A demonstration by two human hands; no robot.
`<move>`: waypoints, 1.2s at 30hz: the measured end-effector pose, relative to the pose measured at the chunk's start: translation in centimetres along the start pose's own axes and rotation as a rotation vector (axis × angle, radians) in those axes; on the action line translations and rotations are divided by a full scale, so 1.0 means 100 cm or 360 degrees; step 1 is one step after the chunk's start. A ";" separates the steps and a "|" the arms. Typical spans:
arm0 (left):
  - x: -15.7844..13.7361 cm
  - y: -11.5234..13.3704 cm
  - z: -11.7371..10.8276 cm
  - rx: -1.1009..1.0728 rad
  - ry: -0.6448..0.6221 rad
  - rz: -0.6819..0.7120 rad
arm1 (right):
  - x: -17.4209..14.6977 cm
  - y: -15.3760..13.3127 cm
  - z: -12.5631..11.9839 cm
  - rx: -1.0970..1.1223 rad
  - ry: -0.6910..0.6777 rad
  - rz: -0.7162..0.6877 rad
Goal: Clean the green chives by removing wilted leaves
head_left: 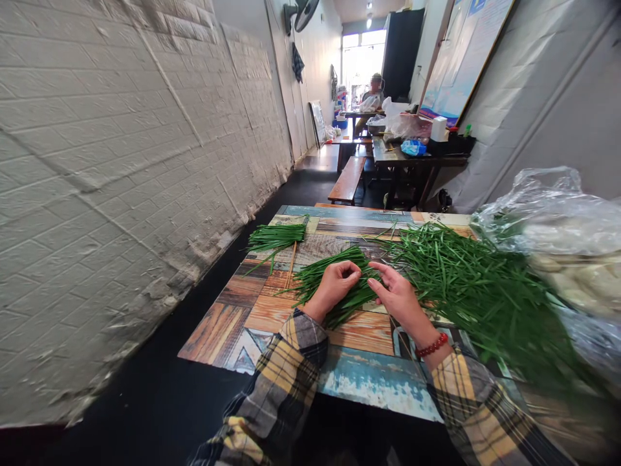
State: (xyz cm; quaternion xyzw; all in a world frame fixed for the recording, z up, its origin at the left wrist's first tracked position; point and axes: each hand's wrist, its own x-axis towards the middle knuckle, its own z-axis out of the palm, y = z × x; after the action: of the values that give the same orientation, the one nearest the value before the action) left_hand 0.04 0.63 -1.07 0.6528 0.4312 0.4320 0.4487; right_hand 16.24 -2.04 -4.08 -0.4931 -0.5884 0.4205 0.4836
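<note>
A row of green chives (pixel 317 272) lies across the middle of the table under my two hands. My left hand (pixel 339 281) rests over this row, its thumb and fingers pinched together; what is between the fingertips is hidden. Just right of it, my right hand (pixel 395 294) has its thumb and index finger apart, with nothing visible held. Further left lies a neat second bundle of chives (pixel 277 236), with a thin wooden stick (pixel 292 264) extending from it towards me. A large loose heap of chives (pixel 466 272) spreads to the right of my right hand.
The table (pixel 218 336) has a patchwork wood-pattern top. Clear plastic bags (pixel 557 213) with pale contents stand at its right. Beyond are a wooden bench (pixel 348 180) and another table (pixel 388 152) holding bags. A person (pixel 374 87) is far back; a brick-patterned wall (pixel 121 162) runs along the left.
</note>
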 end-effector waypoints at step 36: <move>-0.001 0.002 0.000 0.0437 -0.0033 0.0381 | 0.000 0.001 -0.001 -0.0083 -0.0011 -0.0010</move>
State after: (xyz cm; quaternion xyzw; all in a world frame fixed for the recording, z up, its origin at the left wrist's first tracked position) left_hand 0.10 0.52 -0.92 0.7590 0.4005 0.4128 0.3052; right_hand 16.39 -1.99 -4.15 -0.5023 -0.6024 0.4051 0.4698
